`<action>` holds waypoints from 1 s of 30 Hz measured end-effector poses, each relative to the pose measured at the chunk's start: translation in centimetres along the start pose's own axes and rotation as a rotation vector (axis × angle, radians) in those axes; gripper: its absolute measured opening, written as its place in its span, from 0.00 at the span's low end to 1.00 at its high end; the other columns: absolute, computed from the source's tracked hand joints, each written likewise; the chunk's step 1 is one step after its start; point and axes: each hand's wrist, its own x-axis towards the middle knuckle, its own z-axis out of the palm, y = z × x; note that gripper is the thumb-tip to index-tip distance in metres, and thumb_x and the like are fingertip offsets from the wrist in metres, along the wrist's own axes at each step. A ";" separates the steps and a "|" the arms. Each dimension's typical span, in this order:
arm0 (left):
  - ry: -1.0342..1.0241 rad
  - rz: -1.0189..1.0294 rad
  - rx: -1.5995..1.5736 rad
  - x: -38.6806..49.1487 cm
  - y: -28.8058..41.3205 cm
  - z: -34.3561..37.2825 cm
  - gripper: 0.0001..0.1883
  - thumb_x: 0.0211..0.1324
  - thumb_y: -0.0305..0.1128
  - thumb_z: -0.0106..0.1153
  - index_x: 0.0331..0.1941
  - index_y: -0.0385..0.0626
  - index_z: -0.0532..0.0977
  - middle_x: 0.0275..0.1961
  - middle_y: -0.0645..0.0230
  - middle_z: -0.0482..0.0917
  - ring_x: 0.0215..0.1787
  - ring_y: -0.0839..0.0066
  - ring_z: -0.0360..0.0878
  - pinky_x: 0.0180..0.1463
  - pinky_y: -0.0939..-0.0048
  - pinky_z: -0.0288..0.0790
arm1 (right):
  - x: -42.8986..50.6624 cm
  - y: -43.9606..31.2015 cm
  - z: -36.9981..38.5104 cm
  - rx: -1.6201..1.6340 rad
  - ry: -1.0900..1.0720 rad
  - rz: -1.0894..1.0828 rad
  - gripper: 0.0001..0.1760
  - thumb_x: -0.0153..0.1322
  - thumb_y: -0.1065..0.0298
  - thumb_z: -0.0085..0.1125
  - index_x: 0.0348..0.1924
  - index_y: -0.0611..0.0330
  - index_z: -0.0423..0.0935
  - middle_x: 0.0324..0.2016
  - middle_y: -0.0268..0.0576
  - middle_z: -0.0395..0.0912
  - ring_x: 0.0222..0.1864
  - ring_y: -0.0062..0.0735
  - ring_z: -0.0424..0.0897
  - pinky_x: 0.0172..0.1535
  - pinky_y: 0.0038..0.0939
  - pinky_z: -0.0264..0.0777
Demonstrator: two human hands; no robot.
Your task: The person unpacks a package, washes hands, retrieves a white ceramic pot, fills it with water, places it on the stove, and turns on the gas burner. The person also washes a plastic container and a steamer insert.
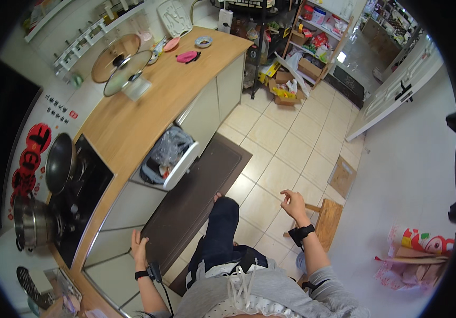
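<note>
My left hand hangs beside the pale cabinet fronts, fingers apart and nothing in it. Whether it touches the cabinet I cannot tell. Out to the right, my right hand is held over the tiled floor near a wooden stool. Its fingers are loosely bent, thumb apart, with nothing between them. Ahead of my left hand a white-fronted pull-out drawer stands pulled out under the counter. Clear plastic bagging and some refuse fill the bin inside.
A wooden counter runs along the left, with glass pot lids at the wall. A wok and a steel pot sit at the black hob. Cardboard boxes lie ahead; a white door stands ajar. A dark mat covers the floor.
</note>
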 end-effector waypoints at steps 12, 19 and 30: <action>-0.410 0.047 -0.054 11.4 16.3 24.8 0.19 0.63 0.30 0.50 0.57 0.36 0.69 0.53 0.64 0.77 0.54 0.78 0.73 0.55 0.81 0.63 | 35.4 -11.3 -4.6 0.328 0.037 -0.254 0.18 0.66 0.60 0.58 0.44 0.62 0.79 0.36 0.48 0.83 0.39 0.35 0.82 0.46 0.29 0.73; -0.148 -0.060 0.015 13.7 15.7 34.0 0.17 0.66 0.39 0.50 0.52 0.41 0.75 0.49 0.71 0.78 0.47 0.81 0.73 0.51 0.81 0.65 | 60.3 -20.6 -2.8 0.853 -0.288 -0.061 0.15 0.72 0.67 0.48 0.50 0.60 0.73 0.39 0.37 0.80 0.41 0.23 0.77 0.45 0.25 0.69; 0.195 -0.368 -0.329 9.0 22.3 51.1 0.13 0.64 0.37 0.53 0.48 0.46 0.76 0.52 0.72 0.77 0.54 0.78 0.72 0.56 0.71 0.67 | 72.0 -24.1 -0.9 1.226 -0.504 0.117 0.18 0.72 0.67 0.45 0.54 0.60 0.68 0.47 0.40 0.76 0.50 0.28 0.74 0.55 0.34 0.67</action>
